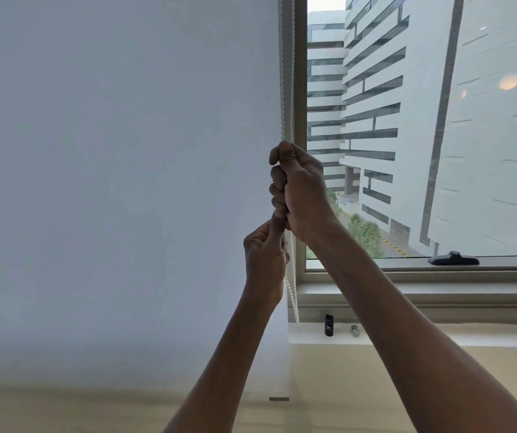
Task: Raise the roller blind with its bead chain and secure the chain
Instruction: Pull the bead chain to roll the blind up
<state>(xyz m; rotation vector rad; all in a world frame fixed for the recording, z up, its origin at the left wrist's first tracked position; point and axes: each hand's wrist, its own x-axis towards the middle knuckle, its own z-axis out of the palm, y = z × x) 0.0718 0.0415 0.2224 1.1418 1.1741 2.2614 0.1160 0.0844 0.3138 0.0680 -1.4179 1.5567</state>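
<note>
— What fills most of the view?
— The white roller blind (pixel 119 182), drawn down over the left pane, its bottom bar (pixel 279 398) low near the sill (pixel 469 335). To its right, bare glass shows pale buildings (pixel 407 104) outside.

— Where is the chain?
— The white bead chain (pixel 283 73) hangs in two strands along the blind's right edge, against the window frame (pixel 300 73). Its loop drops below the hands, near the sill.

— And the hands?
— The right hand (pixel 297 189) is uppermost, fist curled tight around the chain. The left hand (pixel 265 254) sits just beneath, touching it, fingers curled and pinching the same strands.

— Any writing?
— A small black bottle (pixel 329 325) on the sill carries a pale label, too small to read. Beside it lies a small metal piece (pixel 356 330). A black window handle (pixel 453 258) rests on the lower frame.
</note>
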